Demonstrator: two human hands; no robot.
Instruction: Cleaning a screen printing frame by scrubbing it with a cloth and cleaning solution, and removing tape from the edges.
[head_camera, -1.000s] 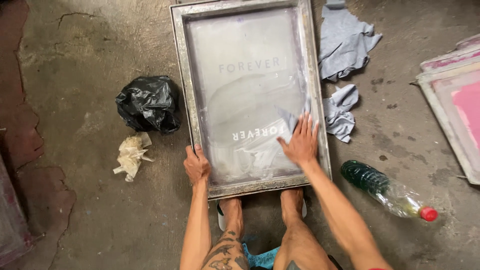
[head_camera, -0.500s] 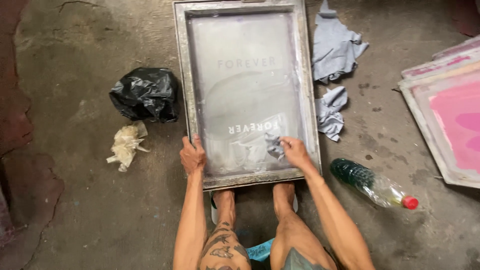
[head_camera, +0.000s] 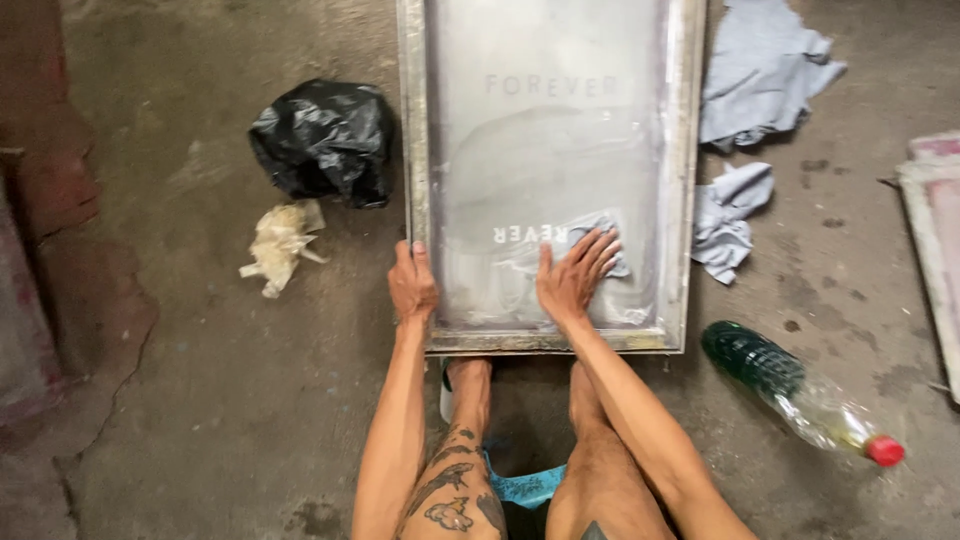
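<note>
A metal-framed printing screen (head_camera: 415, 150) with pale grey mesh lies flat on the concrete floor in front of my knees. My left hand (head_camera: 412, 285) grips the frame's left rail near its bottom corner. My right hand (head_camera: 572, 275) presses flat, fingers spread, on a grey rag (head_camera: 605, 235) that lies on the mesh over the lower line of faint lettering. The rag is mostly covered by my hand.
A black plastic bag (head_camera: 322, 140) and a crumpled cream rag (head_camera: 280, 245) lie left of the screen. Two grey cloths (head_camera: 765, 70) (head_camera: 725, 215) sit to its right. A green-tinted plastic bottle (head_camera: 795, 390) with a red cap lies at lower right. Another frame's edge (head_camera: 935, 230) shows at far right.
My right hand has slid leftward across the mesh with the rag, from near the right rail toward the middle. The left hand stays on the left rail. The camera view shifted closer.
</note>
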